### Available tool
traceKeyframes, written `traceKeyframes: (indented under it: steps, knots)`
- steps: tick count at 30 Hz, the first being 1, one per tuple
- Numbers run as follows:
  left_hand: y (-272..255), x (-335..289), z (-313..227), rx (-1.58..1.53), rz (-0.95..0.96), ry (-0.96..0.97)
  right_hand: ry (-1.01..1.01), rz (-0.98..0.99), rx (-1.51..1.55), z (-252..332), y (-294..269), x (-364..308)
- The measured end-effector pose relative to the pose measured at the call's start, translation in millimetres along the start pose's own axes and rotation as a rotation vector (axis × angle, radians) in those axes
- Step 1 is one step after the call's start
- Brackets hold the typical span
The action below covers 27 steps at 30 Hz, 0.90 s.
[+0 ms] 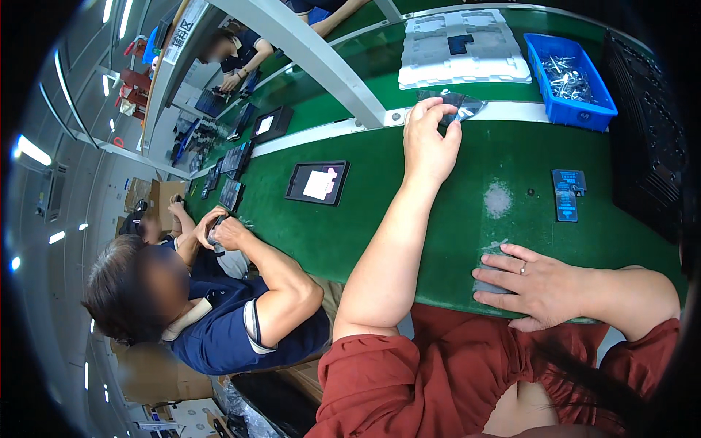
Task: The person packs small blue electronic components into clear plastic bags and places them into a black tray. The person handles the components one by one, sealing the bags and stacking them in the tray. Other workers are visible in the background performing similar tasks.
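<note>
My left hand point(432, 139) is stretched out to the white rail along the table's far side. Its bent fingers and thumb close on a crumpled dark, shiny plastic film point(467, 108). Near the front edge of the green table, my right hand point(537, 286) lies flat with its fingers spread. Beneath those fingers is a flat grey piece point(485, 276), mostly covered, so its kind is hidden. A blue-and-black flat phone battery point(566, 197) lies to the right, beyond my right hand. A patch of whitish powder point(498, 200) marks the table between my hands.
A blue bin point(582, 117) of small metal parts stands at the back right, beside a white foam tray point(467, 69). A black finned housing point(642, 139) borders the right. Left are a black tray point(292, 182) with a lit screen, a white post point(314, 58) and a co-worker point(248, 321).
</note>
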State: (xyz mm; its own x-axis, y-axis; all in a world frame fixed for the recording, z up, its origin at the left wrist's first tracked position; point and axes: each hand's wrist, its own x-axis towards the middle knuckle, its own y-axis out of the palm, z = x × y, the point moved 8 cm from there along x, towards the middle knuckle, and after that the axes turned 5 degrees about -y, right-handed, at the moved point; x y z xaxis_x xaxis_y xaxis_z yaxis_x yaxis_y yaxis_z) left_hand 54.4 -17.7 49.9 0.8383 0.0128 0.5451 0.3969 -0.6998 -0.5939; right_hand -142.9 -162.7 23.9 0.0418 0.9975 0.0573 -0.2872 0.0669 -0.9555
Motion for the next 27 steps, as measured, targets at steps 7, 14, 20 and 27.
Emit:
traceKeyframes:
  steps: [7, 14, 20, 27]
  knots:
    - [4.5, -0.1, -0.8, -0.033, 0.034, -0.016, 0.0, -0.024, -0.003, 0.4, 0.0, -1.1]
    - [8.7, -2.5, -3.1, 0.01, 0.073, 0.02, -0.011, -0.034, 0.003, -0.2, -0.2, -2.0]
    - [16.9, -4.1, -1.0, 0.02, 0.147, -0.002, -0.016, -0.049, 0.025, -1.2, 2.0, -4.1]
    - [21.2, -4.8, 5.2, 0.01, 0.18, -0.022, -0.018, -0.038, 0.029, -0.6, 0.7, -3.6]
